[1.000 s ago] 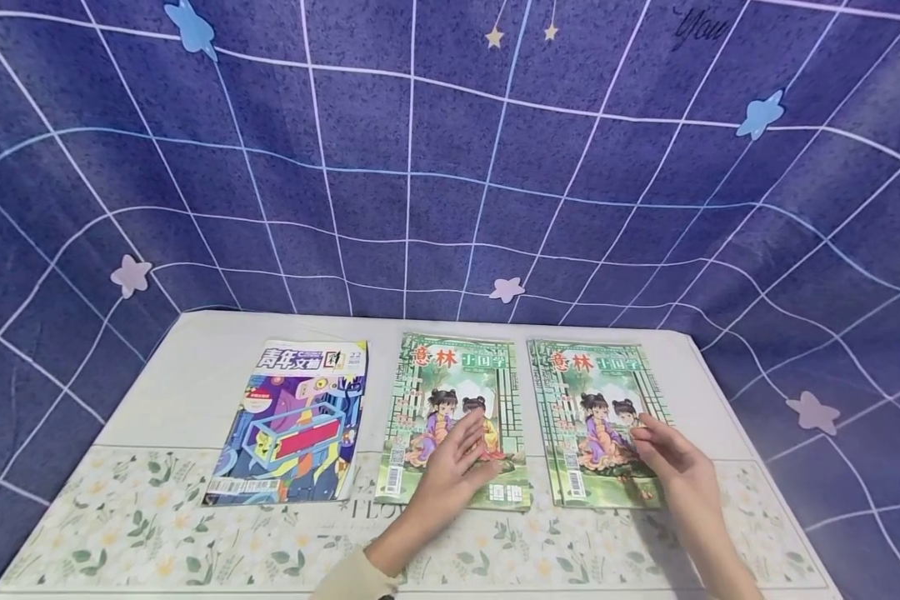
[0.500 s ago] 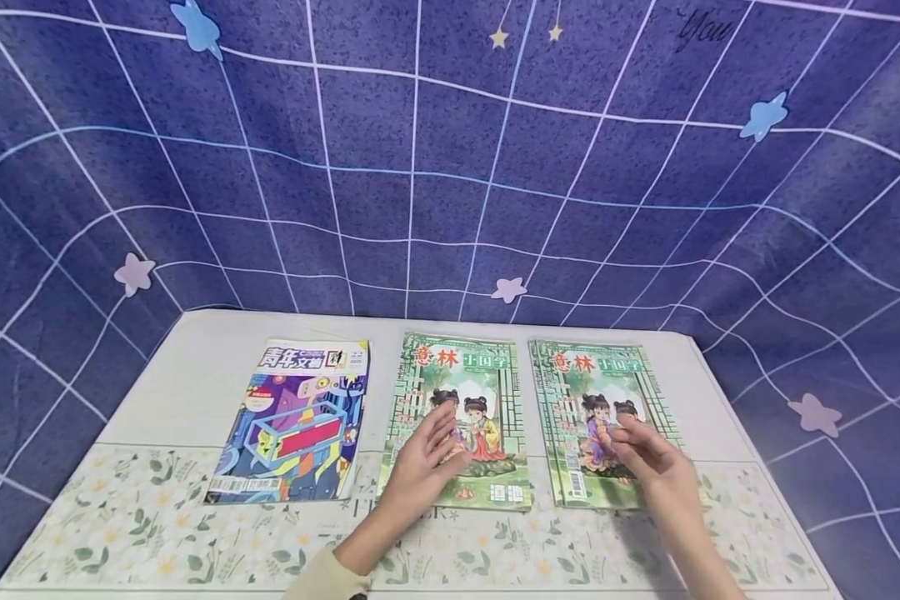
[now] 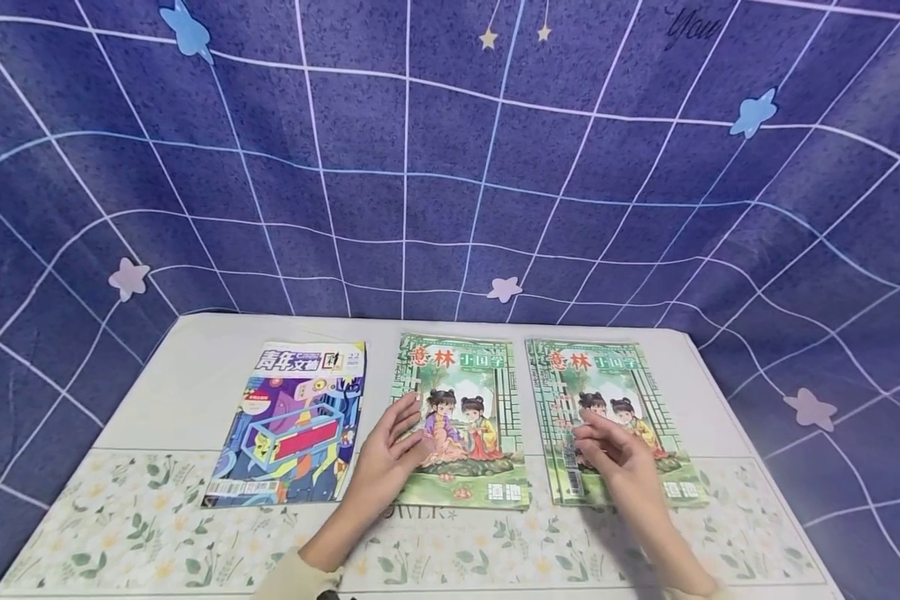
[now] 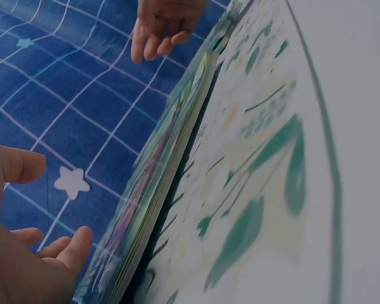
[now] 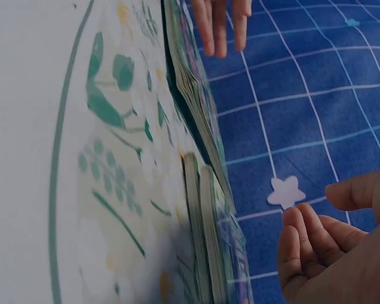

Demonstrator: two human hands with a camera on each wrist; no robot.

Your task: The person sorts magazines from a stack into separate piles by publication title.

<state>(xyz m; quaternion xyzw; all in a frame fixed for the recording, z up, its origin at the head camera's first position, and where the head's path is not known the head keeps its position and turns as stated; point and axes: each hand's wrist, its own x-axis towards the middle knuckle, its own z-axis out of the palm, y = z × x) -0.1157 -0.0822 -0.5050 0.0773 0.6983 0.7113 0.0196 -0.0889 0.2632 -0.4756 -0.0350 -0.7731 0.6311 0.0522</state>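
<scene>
Three spots on the table hold magazines, side by side. At the left lies a purple-and-blue magazine (image 3: 288, 429). A green magazine (image 3: 487, 392) with two drawn children lies in the middle. A matching green magazine (image 3: 607, 375) is at the right, on top of another whose edge shows; two thick page edges (image 5: 206, 240) appear in the right wrist view. My left hand (image 3: 390, 454) hovers over the middle magazine's left edge, fingers loosely bent and holding nothing. Above the right pile is my right hand (image 3: 622, 458), relaxed, fingers apart from the thumb, also holding nothing.
A white table with a floral-printed cover (image 3: 157, 525) carries the magazines. Behind and on both sides hangs a dark blue cloth (image 3: 450, 208) with pale grid lines and stars. Narrow gaps separate the magazines.
Both hands have moved left: the left hand from the middle cover's centre to its left edge, the right hand across the right cover. The magazines stay where they were.
</scene>
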